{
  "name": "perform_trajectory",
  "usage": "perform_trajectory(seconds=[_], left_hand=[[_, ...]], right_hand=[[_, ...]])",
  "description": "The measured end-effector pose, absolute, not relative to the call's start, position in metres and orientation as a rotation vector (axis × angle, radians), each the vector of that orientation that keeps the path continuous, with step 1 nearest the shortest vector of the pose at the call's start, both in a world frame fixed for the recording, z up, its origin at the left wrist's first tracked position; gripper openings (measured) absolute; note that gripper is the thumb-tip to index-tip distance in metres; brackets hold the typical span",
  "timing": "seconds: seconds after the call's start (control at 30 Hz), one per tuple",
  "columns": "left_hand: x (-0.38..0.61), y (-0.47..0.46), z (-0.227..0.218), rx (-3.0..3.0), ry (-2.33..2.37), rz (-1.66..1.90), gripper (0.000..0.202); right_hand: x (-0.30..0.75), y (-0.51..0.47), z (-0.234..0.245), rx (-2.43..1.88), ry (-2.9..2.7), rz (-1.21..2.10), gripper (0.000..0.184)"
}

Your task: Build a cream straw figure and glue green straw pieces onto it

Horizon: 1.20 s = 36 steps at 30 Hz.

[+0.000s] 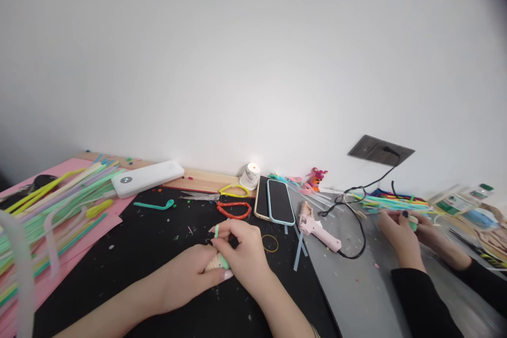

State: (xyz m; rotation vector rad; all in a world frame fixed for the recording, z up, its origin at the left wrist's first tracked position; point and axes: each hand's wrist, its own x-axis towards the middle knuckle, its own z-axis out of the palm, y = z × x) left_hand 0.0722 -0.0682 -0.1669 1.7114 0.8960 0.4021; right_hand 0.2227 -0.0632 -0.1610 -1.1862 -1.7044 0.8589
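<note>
My left hand (186,274) is wrapped round a small cream coil with a green end (216,262), seemingly wound from pipe cleaner. Its lower part is hidden by the fingers and thumb. Just above it, my right hand (241,245) is closed, pinching a short green pipe cleaner strand (216,231). Whether that strand joins the coil is hidden. Both hands meet over a black mat (158,269). Beyond them lie scissors (233,210) with red and yellow handles and a curled teal pipe cleaner (156,205).
Pipe cleaners (59,211) lie on pink sheets at left, near a white power bank (148,178). Ahead are a white cup (251,175) and two phones (281,202). A corded pink glue gun (317,229) lies right, before a co-worker's hands (404,235).
</note>
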Motion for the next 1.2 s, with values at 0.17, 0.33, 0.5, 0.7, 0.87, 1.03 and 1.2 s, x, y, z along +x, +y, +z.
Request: perform_trajectory(seconds=[0.17,0.33,0.5,0.7,0.87,1.03,1.2], left_hand=[[0.076,-0.066,-0.151,1.67,0.909,0.495,0.025],[0.079,-0.065,-0.143,1.555,0.981,0.575,0.021],[0.08,-0.066,-0.148,1.48,1.04,0.58,0.014],[0.076,-0.065,-0.153,1.442,1.062,0.638,0.015],[0.071,-0.061,-0.156,1.442,1.128,0.722,0.014],[0.069,-0.059,-0.159,1.415,1.172,0.792,0.013],[0.07,-0.058,-0.162,1.364,1.186,0.809,0.016]], right_hand=[[0.224,-0.066,-0.159,-1.125,-1.847,0.658,0.011],[0.222,-0.07,-0.157,-1.048,-1.904,0.522,0.016],[0.221,-0.073,-0.157,-0.924,-2.011,0.405,0.024],[0.219,-0.07,-0.158,-0.879,-1.949,0.303,0.019],[0.217,-0.069,-0.16,-0.849,-1.907,0.291,0.019],[0.217,-0.07,-0.158,-0.89,-1.887,0.276,0.016],[0.218,-0.071,-0.157,-0.915,-1.879,0.305,0.019]])
